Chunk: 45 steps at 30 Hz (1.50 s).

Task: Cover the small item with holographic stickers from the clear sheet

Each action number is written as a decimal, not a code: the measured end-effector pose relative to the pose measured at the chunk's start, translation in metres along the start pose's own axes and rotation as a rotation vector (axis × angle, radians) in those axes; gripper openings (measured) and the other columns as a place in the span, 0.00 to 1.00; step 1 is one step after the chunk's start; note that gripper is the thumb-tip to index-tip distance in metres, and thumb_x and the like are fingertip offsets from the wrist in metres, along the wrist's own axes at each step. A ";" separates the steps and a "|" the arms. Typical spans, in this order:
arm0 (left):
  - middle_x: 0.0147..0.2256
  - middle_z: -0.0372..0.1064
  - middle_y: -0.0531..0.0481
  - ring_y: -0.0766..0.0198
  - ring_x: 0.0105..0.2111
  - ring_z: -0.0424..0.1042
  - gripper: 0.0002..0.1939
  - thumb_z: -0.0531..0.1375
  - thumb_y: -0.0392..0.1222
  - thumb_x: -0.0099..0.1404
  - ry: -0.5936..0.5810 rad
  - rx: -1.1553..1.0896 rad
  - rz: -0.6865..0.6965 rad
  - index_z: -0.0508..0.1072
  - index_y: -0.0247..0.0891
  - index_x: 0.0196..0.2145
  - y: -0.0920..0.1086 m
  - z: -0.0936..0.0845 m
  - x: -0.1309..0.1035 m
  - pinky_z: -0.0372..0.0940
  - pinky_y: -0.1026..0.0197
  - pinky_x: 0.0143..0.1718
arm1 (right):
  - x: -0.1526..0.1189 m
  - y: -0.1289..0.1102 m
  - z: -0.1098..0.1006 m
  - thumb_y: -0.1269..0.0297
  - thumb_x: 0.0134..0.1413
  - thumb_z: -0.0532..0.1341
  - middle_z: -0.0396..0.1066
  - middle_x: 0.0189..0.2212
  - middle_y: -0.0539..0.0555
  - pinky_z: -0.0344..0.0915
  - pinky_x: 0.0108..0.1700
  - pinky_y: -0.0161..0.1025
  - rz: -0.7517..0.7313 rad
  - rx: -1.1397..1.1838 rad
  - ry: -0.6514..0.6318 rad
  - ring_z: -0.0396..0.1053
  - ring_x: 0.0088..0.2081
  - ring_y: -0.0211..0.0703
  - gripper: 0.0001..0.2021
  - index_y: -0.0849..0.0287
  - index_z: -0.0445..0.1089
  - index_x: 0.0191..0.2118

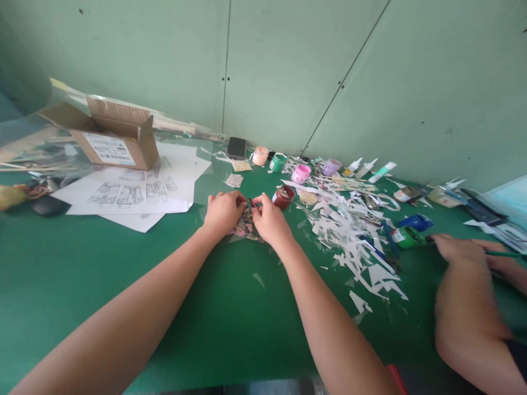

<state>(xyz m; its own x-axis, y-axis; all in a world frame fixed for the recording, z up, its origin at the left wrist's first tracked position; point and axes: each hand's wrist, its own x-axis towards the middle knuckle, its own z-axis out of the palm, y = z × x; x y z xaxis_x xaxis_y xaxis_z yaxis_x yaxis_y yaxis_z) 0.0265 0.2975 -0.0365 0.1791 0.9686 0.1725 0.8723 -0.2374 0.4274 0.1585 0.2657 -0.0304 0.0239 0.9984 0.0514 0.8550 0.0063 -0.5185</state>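
Observation:
My left hand rests at the table's middle with its fingers curled together; what they hold, if anything, is hidden. Close beside it, my right hand is closed in a pinch, and a small dark thin piece shows at its fingertips. Between and below both hands lies a patch of small multicoloured bits with pink among them, partly covered by my fingers. A jar of dark red paint stands just right of my right hand.
White paper scraps spread to the right. Paint jars, including a pink one, and glue bottles line the back. Printed sheets and a cardboard box are left. A co-worker's hands work at far right.

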 end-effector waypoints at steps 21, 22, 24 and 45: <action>0.40 0.80 0.44 0.48 0.48 0.74 0.08 0.58 0.40 0.67 -0.007 -0.076 -0.008 0.77 0.40 0.39 -0.003 0.002 0.005 0.59 0.47 0.53 | -0.002 -0.001 -0.011 0.69 0.64 0.56 0.80 0.36 0.55 0.66 0.40 0.36 -0.019 -0.004 -0.022 0.76 0.37 0.45 0.13 0.56 0.72 0.50; 0.40 0.80 0.45 0.49 0.46 0.74 0.08 0.58 0.39 0.66 -0.002 -0.088 -0.008 0.77 0.40 0.38 -0.004 0.002 0.005 0.59 0.47 0.52 | -0.001 -0.001 -0.010 0.69 0.64 0.55 0.80 0.37 0.56 0.66 0.41 0.36 -0.019 -0.010 -0.021 0.76 0.38 0.45 0.13 0.56 0.72 0.50; 0.38 0.80 0.46 0.50 0.44 0.75 0.07 0.58 0.39 0.65 0.002 -0.110 -0.007 0.77 0.41 0.38 -0.005 0.002 0.006 0.60 0.48 0.51 | -0.002 -0.002 -0.009 0.68 0.64 0.55 0.80 0.38 0.56 0.66 0.42 0.37 -0.014 -0.029 -0.017 0.77 0.40 0.47 0.13 0.55 0.72 0.51; 0.38 0.80 0.47 0.52 0.43 0.75 0.07 0.58 0.40 0.65 -0.004 -0.134 -0.011 0.77 0.41 0.36 -0.006 0.000 0.007 0.61 0.49 0.51 | -0.004 -0.005 -0.014 0.69 0.64 0.56 0.81 0.39 0.58 0.68 0.44 0.39 0.015 0.013 -0.051 0.77 0.41 0.48 0.15 0.58 0.73 0.53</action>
<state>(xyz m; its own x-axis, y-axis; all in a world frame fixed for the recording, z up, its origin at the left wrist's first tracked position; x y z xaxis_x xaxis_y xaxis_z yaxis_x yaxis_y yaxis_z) 0.0228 0.3055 -0.0383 0.1723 0.9714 0.1636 0.8059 -0.2345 0.5437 0.1613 0.2610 -0.0159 0.0098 1.0000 0.0007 0.8482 -0.0079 -0.5297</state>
